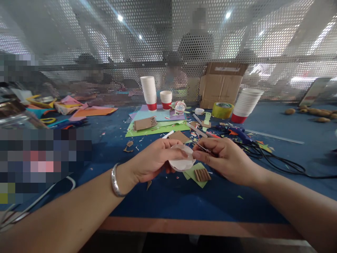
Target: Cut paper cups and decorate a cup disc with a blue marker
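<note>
My left hand [164, 156] is closed on a round white paper cup piece [181, 163], its thumb lying across the top. Close by on the right, my right hand [223, 156] grips scissors [202, 147]; a slim metal part shows between the fingers, and the rest is hidden. Under the hands lie a piece of corrugated cardboard [202, 174] and light green paper [202, 184]. Just beyond them is a flat brown cardboard piece [180, 137].
Stacked paper cups [149, 91], a shorter stack [166, 100] and a leaning stack [247, 103] stand farther back. Yellow tape [222, 110] sits before a cardboard box [221, 86]. A blue glue gun [240, 134] trails black cable. Coloured paper [92, 111] lies left; a perforated screen stands behind.
</note>
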The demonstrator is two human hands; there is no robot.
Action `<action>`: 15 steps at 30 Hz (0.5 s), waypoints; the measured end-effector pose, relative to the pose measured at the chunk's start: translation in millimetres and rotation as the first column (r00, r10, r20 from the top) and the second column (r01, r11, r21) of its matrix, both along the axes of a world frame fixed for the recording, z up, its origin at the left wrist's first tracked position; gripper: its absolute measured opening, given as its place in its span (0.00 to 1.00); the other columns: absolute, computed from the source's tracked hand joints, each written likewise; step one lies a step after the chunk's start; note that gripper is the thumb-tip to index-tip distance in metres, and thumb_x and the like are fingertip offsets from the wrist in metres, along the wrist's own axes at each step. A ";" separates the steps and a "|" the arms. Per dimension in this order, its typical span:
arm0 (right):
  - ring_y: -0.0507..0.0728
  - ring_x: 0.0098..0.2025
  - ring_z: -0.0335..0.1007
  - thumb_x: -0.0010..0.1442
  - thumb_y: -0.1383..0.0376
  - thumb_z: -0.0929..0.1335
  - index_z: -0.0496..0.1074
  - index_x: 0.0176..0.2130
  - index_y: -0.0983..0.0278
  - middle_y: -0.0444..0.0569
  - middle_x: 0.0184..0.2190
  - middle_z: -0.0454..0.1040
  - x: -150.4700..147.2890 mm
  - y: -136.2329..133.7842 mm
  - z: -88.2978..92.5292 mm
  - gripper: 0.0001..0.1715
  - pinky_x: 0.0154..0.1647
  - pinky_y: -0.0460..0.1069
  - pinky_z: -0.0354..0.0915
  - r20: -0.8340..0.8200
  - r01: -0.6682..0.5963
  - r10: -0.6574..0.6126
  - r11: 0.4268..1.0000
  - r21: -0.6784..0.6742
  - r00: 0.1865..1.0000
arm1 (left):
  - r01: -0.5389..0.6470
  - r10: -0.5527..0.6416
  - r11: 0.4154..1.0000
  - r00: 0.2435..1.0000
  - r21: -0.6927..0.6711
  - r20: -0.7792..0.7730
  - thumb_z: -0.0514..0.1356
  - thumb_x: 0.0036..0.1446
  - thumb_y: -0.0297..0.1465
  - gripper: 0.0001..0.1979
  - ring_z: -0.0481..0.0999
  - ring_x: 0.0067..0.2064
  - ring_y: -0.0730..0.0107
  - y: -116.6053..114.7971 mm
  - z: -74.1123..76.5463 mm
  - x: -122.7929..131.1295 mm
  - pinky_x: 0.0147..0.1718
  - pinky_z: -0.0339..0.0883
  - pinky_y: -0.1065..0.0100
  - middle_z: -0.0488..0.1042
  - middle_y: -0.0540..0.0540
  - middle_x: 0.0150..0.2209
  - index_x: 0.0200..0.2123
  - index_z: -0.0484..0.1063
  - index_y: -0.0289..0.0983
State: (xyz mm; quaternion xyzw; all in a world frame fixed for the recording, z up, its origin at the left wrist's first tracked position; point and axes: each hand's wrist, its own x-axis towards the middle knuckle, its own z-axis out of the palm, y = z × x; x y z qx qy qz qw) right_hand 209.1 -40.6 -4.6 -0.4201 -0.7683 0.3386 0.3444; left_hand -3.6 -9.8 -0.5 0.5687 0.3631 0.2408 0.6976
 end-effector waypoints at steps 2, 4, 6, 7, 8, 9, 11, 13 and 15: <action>0.49 0.28 0.59 0.67 0.59 0.67 0.74 0.32 0.66 0.42 0.26 0.67 0.4 -0.5 0.6 0.15 0.28 0.44 0.57 -0.019 -0.031 0.031 0.999 0.015 0.999 | 0.029 -0.028 0.999 0.999 -0.045 0.015 0.67 0.55 0.32 0.08 0.67 0.25 0.80 1.4 -0.8 -1.7 0.19 0.56 0.77 0.70 0.51 0.27 0.34 0.74 0.35; 0.49 0.28 0.58 0.67 0.59 0.67 0.73 0.32 0.66 0.41 0.26 0.66 1.1 -0.7 1.1 0.15 0.28 0.44 0.56 -0.042 -0.046 0.047 0.999 0.017 0.998 | 0.044 -0.043 0.997 0.999 -0.057 0.026 0.68 0.55 0.33 0.09 0.67 0.25 0.80 2.3 -1.3 -2.9 0.19 0.57 0.78 0.70 0.51 0.28 0.35 0.73 0.35; 0.48 0.28 0.57 0.67 0.59 0.67 0.72 0.31 0.66 0.41 0.25 0.65 1.8 -0.8 1.3 0.15 0.28 0.44 0.55 -0.064 -0.051 0.051 0.999 0.005 0.997 | 0.049 -0.048 0.998 0.998 -0.047 0.027 0.67 0.56 0.33 0.09 0.67 0.25 0.80 2.8 -1.2 -3.2 0.19 0.58 0.79 0.70 0.51 0.28 0.36 0.73 0.35; 0.48 0.28 0.57 0.67 0.59 0.67 0.72 0.31 0.66 0.41 0.25 0.64 2.1 -0.9 1.3 0.15 0.28 0.44 0.55 -0.080 -0.052 0.052 0.999 -0.003 0.995 | 0.050 -0.049 0.998 0.998 -0.037 0.025 0.67 0.57 0.33 0.08 0.68 0.25 0.80 2.8 -0.9 -3.1 0.18 0.58 0.79 0.71 0.51 0.28 0.36 0.73 0.35; 0.48 0.28 0.56 0.67 0.60 0.67 0.72 0.31 0.66 0.41 0.25 0.64 2.2 -1.1 1.3 0.14 0.27 0.44 0.54 -0.099 -0.057 0.056 0.998 -0.009 0.994 | 0.053 -0.052 0.998 0.998 -0.027 0.021 0.66 0.57 0.33 0.08 0.68 0.24 0.80 2.7 -0.4 -2.9 0.17 0.58 0.79 0.71 0.51 0.28 0.36 0.73 0.35; 0.48 0.28 0.56 0.67 0.60 0.68 0.72 0.32 0.66 0.40 0.25 0.64 2.3 -1.4 1.2 0.14 0.27 0.44 0.54 -0.121 -0.064 0.061 0.998 -0.015 0.991 | 0.056 -0.056 0.998 0.998 -0.017 0.018 0.66 0.58 0.34 0.08 0.68 0.24 0.80 2.4 0.1 -2.5 0.16 0.58 0.80 0.71 0.51 0.28 0.36 0.73 0.35; 0.48 0.27 0.55 0.66 0.61 0.68 0.72 0.32 0.66 0.40 0.25 0.64 2.1 -1.9 1.0 0.13 0.26 0.44 0.54 -0.165 -0.072 0.067 0.997 -0.025 0.984 | 0.070 -0.070 0.998 0.997 0.010 0.019 0.65 0.59 0.34 0.08 0.67 0.22 0.81 1.4 1.1 -1.6 0.15 0.60 0.81 0.71 0.51 0.27 0.36 0.73 0.35; 0.47 0.26 0.54 0.65 0.62 0.69 0.71 0.31 0.66 0.39 0.24 0.63 1.8 -2.0 0.9 0.12 0.25 0.44 0.53 -0.203 -0.087 0.076 0.995 -0.048 0.976 | 0.089 -0.090 0.995 0.995 0.042 0.032 0.64 0.60 0.34 0.08 0.67 0.21 0.81 -0.2 1.5 -0.6 0.14 0.62 0.81 0.71 0.52 0.27 0.36 0.72 0.35; 0.47 0.25 0.54 0.64 0.63 0.70 0.71 0.31 0.66 0.39 0.23 0.63 1.2 -1.8 0.8 0.11 0.24 0.44 0.53 -0.228 -0.093 0.075 0.993 -0.069 0.971 | 0.090 -0.095 0.991 0.994 0.099 0.049 0.63 0.61 0.34 0.08 0.69 0.23 0.80 -2.4 1.3 0.5 0.15 0.65 0.81 0.71 0.52 0.27 0.36 0.71 0.35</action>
